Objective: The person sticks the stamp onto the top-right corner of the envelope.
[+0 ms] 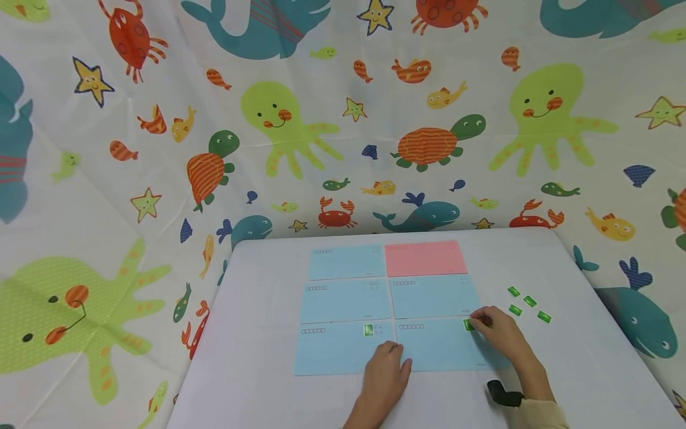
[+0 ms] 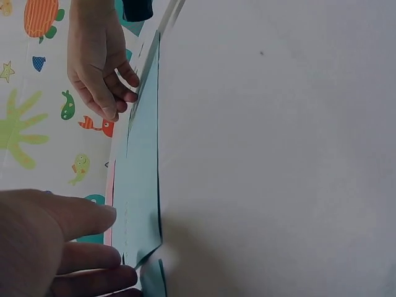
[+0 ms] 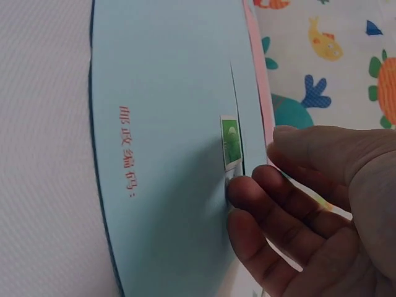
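Right hand sets a green stamp on the near right blue envelope while the left hand steadies it.

The right hand (image 1: pixel 495 330) reaches in from the near right, fingers gently bent, fingertips (image 3: pixel 247 189) touching the green stamp (image 1: pixel 468 325) at the envelope's (image 1: pixel 439 348) far right corner. The left hand (image 1: pixel 384 372) lies flat, fingers relaxed and straight, pressing that envelope's near left corner beside the left envelope (image 1: pixel 337 348), which bears its own stamp (image 1: pixel 368 329). Four loose stamps (image 1: pixel 529 304) lie well apart to the right on the white table (image 1: pixel 257 381).
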Tool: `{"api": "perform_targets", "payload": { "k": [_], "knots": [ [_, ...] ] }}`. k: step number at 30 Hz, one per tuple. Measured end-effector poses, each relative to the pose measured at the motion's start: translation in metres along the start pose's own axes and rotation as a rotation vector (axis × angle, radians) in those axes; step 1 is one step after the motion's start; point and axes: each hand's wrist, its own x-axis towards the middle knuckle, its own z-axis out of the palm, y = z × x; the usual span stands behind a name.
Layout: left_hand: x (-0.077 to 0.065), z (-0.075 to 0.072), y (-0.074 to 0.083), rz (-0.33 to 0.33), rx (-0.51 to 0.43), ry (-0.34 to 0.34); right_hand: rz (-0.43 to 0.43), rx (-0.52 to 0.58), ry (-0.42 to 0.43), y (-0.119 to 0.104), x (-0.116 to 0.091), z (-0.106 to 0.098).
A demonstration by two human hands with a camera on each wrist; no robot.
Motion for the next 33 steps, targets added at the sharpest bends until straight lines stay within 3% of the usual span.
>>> {"api": "perform_targets", "payload": {
  "k": [9, 14, 22, 33],
  "knots": [
    [0.015, -0.007, 0.004, -0.017, -0.015, -0.016, -0.016, 0.003, -0.011, 0.003, 0.001, -0.002],
    [0.028, -0.009, 0.003, -0.01, -0.014, 0.019, 0.006, 0.011, 0.013, 0.005, 0.0, -0.001],
    [0.052, -0.009, 0.006, -0.001, -0.024, 0.098, 0.098, 0.036, 0.104, 0.01, 0.001, -0.009],
    [0.079, -0.002, 0.004, -0.064, -0.01, 0.066, 0.248, 0.12, 0.271, 0.025, 0.009, -0.015]
  ]
}}
